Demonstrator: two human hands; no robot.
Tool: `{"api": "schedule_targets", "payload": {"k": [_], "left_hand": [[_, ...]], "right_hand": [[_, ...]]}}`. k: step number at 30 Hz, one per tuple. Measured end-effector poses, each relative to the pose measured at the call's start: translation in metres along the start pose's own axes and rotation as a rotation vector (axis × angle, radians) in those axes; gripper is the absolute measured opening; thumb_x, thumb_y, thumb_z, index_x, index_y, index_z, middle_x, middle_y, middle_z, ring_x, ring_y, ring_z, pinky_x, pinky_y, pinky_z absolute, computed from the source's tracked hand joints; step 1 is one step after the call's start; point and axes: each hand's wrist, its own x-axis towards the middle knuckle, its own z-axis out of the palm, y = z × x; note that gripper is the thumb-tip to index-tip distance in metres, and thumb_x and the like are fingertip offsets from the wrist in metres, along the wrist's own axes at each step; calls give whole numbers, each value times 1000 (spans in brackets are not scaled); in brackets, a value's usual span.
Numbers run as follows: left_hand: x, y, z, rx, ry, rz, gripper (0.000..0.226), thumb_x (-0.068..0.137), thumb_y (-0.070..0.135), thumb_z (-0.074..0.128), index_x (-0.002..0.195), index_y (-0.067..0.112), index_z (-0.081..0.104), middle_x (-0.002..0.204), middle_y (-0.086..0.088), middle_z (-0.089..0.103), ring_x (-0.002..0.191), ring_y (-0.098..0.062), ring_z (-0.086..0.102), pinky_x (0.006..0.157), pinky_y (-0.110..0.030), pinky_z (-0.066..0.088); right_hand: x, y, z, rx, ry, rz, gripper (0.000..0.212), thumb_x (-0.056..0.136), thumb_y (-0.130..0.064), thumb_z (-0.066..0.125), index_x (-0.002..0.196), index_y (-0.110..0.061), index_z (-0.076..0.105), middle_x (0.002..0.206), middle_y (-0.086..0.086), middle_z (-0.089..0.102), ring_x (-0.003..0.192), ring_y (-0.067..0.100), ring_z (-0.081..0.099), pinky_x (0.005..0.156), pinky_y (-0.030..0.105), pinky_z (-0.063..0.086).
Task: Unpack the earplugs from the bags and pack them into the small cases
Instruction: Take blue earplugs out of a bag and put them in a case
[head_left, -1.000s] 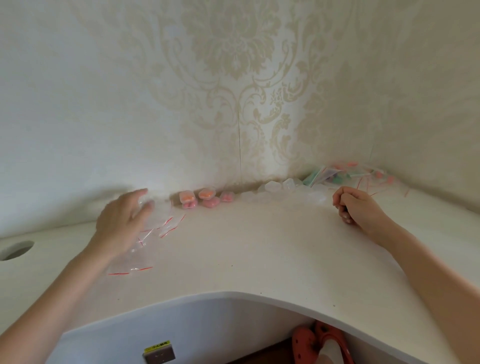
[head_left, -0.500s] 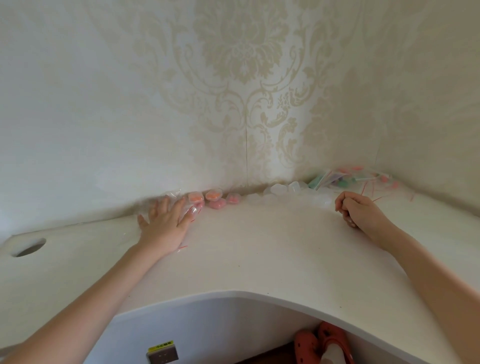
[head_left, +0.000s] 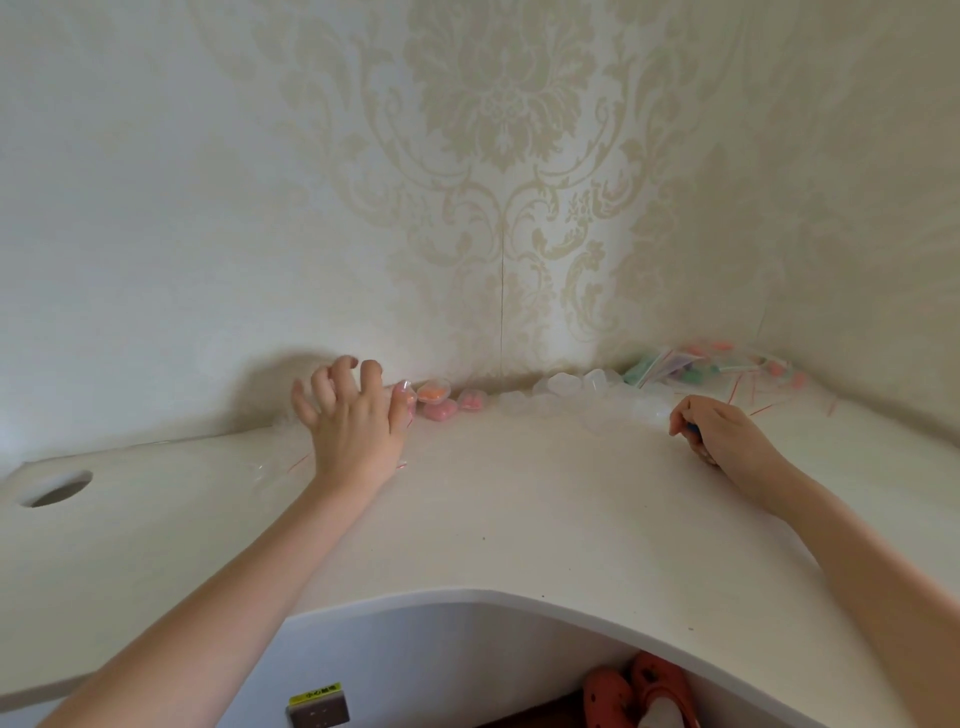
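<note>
Two hands working the desk (head_left: 467, 519): left hand (head_left: 353, 431), fingers loosely curled, is setting emptied bags (head_left: 280, 462) far left beside filled cases (head_left: 434, 392); right hand (head_left: 722, 431) is pinching something small, probably an earplug; next, an empty case (head_left: 563, 384) needs fetching.

A white corner desk (head_left: 467, 519) with a round cable hole (head_left: 54, 487) at its left, backed by cream damask wallpaper (head_left: 498, 130).

Filled clear cases (head_left: 434, 392) line the wall — empty ones (head_left: 563, 387) beside bagged earplugs (head_left: 696, 366).
</note>
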Motion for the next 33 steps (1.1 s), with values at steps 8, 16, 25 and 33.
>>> {"api": "schedule_targets", "payload": {"k": [8,16,25,33], "left_hand": [[-8,88,-7,-226,222,547,21,83,24,50,98,12,59,99,-5,59,99,-27,46,102,-52,31],[-1,186,39,-277,-285,544,48,85,18,54,131,6,47,140,-12,43,133,-30,36,115,-44,18],[17,193,74,-199,-529,448,54,99,39,31,149,22,21,158,-6,14,146,-24,-1,117,-44,-4],[15,200,72,-420,-349,440,34,93,28,51,127,27,52,126,-1,55,127,-21,37,112,-32,12]], "right_hand": [[2,4,5,-160,18,-87,34,92,-5,35,67,-10,57,62,-3,40,55,10,36,55,24,26],[3,4,3,-156,20,-81,33,91,-6,38,65,-14,56,61,-4,42,55,8,38,54,23,28],[8,9,5,-236,26,-127,26,89,-7,42,71,-11,60,58,-8,45,53,-2,43,53,14,31],[12,13,4,-144,99,-128,36,87,-1,39,61,-16,59,62,-5,47,49,-2,44,53,19,28]]}}
